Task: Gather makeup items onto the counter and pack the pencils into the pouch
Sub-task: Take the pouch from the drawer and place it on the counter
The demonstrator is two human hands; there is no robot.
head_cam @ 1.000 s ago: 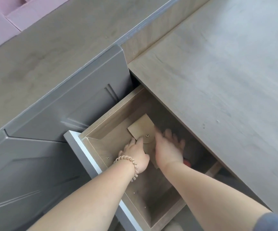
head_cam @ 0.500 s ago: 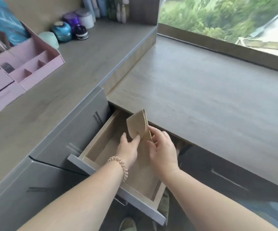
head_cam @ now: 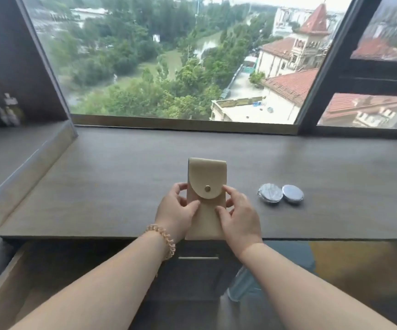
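A beige pouch [head_cam: 205,172] with a rounded flap and a brass snap lies flat on the wooden counter [head_cam: 102,186], near its front edge, flap closed. My left hand [head_cam: 176,210] holds its left side, thumb on the front below the flap. My right hand [head_cam: 238,215] holds the right side, thumb on the front too. Two round silver compacts [head_cam: 280,193] lie side by side on the counter to the right of the pouch. No pencils are visible.
The open drawer [head_cam: 9,277] sticks out below the counter at the lower left. A raised side counter [head_cam: 7,148] with blurred bottles [head_cam: 0,103] is at the far left. A large window [head_cam: 181,58] runs along the back edge.
Both hands lifted the pouch out of the drawer and brought it up onto the counter. My view swung from the drawer up to the counter and window.
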